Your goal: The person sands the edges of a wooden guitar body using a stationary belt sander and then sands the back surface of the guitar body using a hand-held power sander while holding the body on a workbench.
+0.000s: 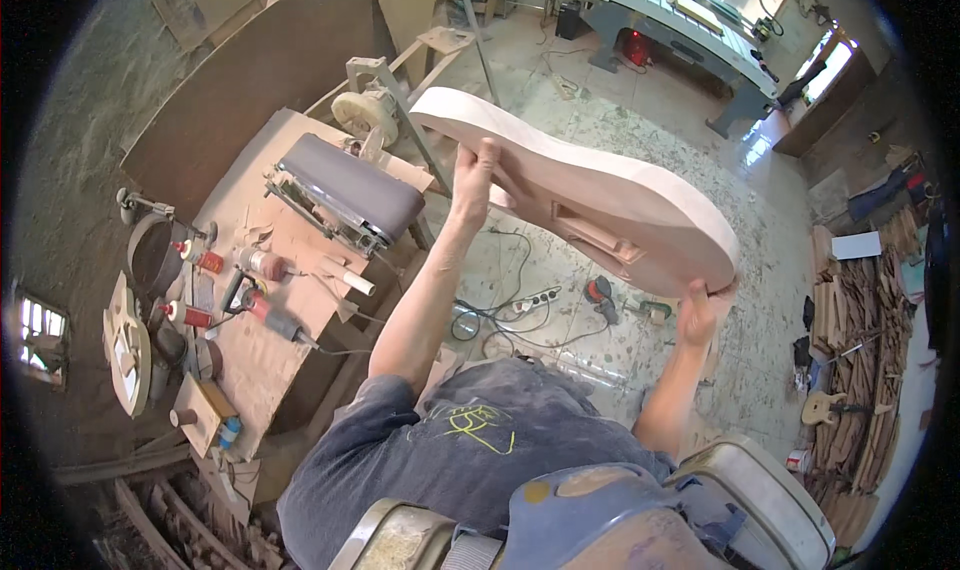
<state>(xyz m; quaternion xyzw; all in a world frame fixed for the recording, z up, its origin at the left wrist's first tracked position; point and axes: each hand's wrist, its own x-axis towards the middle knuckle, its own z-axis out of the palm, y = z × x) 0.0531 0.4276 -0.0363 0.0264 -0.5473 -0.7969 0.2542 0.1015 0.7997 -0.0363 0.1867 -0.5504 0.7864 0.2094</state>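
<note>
Sawdust covered the workshop floor (640,140), where a large machine (680,30) stood at the back and a cluttered desk (260,350) on the left carried a belt sander (350,195) and small power tools. Above the floor, a pale wooden guitar body (590,195) was held up at a tilt, well clear of the desk. The left hand (475,185) gripped its near edge with fingers wrapped over it, and the right hand (700,315) clasped its lower right end.

The guitar body (600,195) is bare, pale, smooth matt wood; the workbench (265,355) dusty wood.
</note>
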